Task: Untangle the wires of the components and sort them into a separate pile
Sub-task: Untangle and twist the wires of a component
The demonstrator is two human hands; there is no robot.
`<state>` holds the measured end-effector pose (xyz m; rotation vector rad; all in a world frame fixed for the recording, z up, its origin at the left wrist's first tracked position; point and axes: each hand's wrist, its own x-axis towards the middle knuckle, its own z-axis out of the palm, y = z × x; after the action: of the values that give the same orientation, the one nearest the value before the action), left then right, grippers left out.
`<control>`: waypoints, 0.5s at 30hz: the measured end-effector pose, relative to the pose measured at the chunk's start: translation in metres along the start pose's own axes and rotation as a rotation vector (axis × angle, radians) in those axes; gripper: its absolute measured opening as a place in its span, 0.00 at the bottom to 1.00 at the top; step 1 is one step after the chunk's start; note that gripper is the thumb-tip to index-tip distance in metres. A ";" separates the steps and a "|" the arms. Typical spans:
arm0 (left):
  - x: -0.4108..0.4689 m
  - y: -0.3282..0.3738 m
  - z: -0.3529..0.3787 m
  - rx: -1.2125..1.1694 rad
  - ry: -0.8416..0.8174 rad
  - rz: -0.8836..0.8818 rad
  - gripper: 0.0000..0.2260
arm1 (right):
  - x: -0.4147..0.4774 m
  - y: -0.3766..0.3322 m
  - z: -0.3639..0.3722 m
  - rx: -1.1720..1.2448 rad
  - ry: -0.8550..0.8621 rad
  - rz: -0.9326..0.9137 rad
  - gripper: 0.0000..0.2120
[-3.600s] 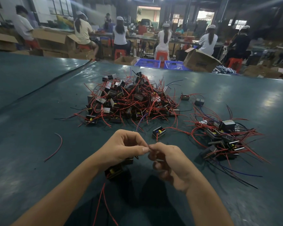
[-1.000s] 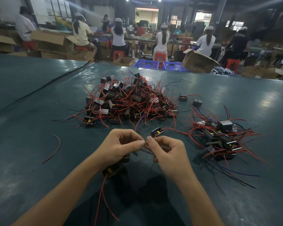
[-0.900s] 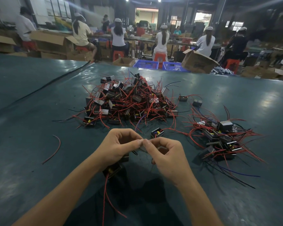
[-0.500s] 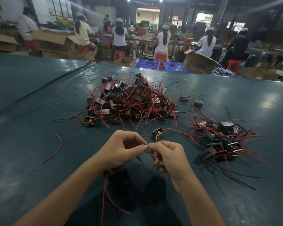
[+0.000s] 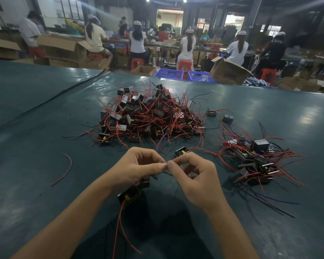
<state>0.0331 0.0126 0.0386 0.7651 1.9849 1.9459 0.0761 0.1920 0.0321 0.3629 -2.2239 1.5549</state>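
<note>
Your left hand (image 5: 137,169) and right hand (image 5: 196,180) each pinch one thin dark wire (image 5: 162,173) between thumb and forefinger, with the fingertips almost meeting. Two components (image 5: 129,196) appear just below your left hand, with red leads (image 5: 118,230) trailing toward you. The table (image 5: 26,128) carries two piles: a large tangled pile (image 5: 150,116) ahead and a smaller pile (image 5: 254,161) at right. One loose red strand (image 5: 65,171) lies at left.
</note>
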 end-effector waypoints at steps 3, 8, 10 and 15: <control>0.001 0.000 0.002 0.054 -0.006 0.032 0.05 | 0.001 -0.007 0.002 0.319 -0.033 0.551 0.08; 0.002 -0.004 0.005 0.158 0.010 0.068 0.05 | 0.004 -0.010 -0.005 0.646 -0.144 0.983 0.11; 0.002 -0.006 0.005 0.159 0.003 0.071 0.04 | 0.003 -0.008 -0.002 0.470 -0.091 0.839 0.10; 0.003 -0.005 0.003 0.145 0.055 0.086 0.05 | 0.002 -0.003 0.001 0.171 0.017 0.299 0.07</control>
<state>0.0312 0.0167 0.0341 0.8536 2.1798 1.9047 0.0760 0.1899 0.0351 0.0650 -2.2159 1.9004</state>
